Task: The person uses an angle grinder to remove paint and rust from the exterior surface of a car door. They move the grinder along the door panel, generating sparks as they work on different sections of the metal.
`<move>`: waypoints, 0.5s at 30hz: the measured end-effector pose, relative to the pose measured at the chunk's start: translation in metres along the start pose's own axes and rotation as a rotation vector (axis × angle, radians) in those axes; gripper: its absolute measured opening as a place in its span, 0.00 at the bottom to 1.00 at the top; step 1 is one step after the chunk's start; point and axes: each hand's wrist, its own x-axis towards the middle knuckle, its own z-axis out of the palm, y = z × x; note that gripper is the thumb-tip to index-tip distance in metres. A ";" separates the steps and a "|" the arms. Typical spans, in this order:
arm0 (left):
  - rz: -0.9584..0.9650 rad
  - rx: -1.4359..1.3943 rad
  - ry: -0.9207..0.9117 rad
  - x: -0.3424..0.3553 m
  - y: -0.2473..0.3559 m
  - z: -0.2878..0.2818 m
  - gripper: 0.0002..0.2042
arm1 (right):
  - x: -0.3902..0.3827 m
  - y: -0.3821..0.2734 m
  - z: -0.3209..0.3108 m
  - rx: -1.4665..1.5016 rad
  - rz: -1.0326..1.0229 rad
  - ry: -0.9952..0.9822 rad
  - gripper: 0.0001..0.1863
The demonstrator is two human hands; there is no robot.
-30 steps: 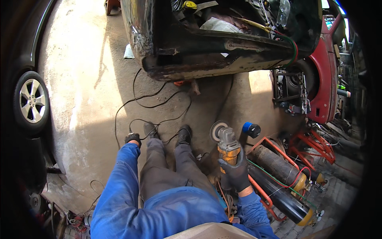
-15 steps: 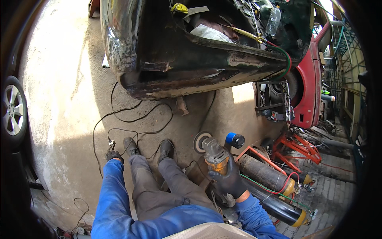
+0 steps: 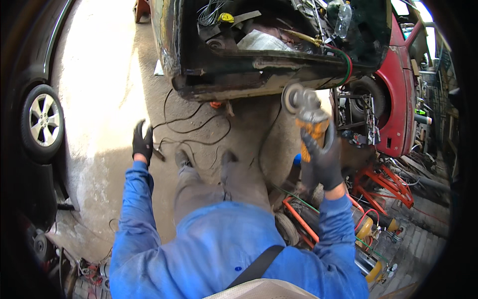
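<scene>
My right hand [image 3: 322, 158], in a black glove, grips a yellow-and-grey angle grinder [image 3: 308, 117] and holds it raised, its disc close to the lower edge of a stripped black car body [image 3: 224, 82]. My left hand [image 3: 143, 142], also gloved in black, hangs free above the concrete floor with fingers spread and holds nothing. I wear blue sleeves and grey trousers, with my shoes pointing toward the car body.
Black cables [image 3: 194, 132] loop on the floor under the car body. A dark car's wheel [image 3: 44, 122] is at the left. A red car [image 3: 398, 99], red stands [image 3: 388, 182] and gas cylinders [image 3: 366, 231] crowd the right side.
My right hand has lifted the grinder from near the floor up toward the car body's lower edge. My left hand has come off the floor and spread out.
</scene>
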 end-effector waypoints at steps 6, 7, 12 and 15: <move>0.113 -0.295 0.163 0.073 0.194 -0.073 0.37 | 0.084 -0.012 -0.052 -0.045 -0.271 -0.130 0.35; 0.150 -0.251 0.192 0.081 0.219 -0.073 0.38 | 0.102 -0.012 -0.061 -0.147 -0.310 -0.149 0.35; -0.022 -0.015 0.149 0.111 0.298 -0.048 0.36 | 0.189 -0.005 -0.089 -0.419 -0.512 -0.350 0.38; -0.150 0.054 0.306 0.115 0.312 -0.034 0.28 | 0.233 -0.010 -0.089 -0.554 -0.523 -0.353 0.39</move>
